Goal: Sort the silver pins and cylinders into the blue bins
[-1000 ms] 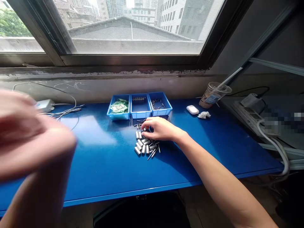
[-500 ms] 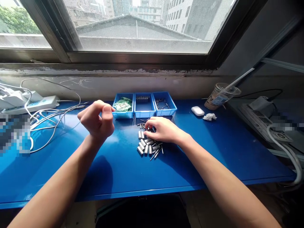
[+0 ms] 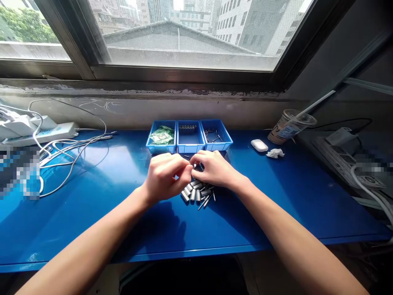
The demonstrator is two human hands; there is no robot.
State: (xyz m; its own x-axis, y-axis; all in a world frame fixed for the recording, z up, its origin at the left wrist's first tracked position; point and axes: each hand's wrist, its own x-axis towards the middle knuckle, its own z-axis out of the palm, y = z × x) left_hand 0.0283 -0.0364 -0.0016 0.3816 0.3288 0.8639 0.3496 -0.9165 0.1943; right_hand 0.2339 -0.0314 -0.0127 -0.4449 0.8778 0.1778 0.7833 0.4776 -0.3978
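Note:
My left hand (image 3: 167,176) is closed in a pinch, its fingertips meeting those of my right hand above a small pile on the blue table. What it pinches, if anything, is too small to make out. My right hand (image 3: 213,168) rests over the back of the pile, thumb and fingers curled together; whatever is between them is hidden. Short silvery metal blocks (image 3: 193,195) lie in front of the hands, partly covered by them. Thin metal pins (image 3: 204,201) are scattered at the pile's right and front edge.
Three blue bins stand behind: the left bin (image 3: 161,150) holds green packets, the middle bin (image 3: 190,148) small metal rings, the right bin (image 3: 218,146) dark pins. A white case (image 3: 259,145), crumpled tissue (image 3: 275,153) and plastic cup (image 3: 287,127) sit right. White cables (image 3: 73,143) lie left.
My left hand has moved right and slightly down, from beside the left bin to my right hand. My right hand stays over the pile, and the view has shifted slightly.

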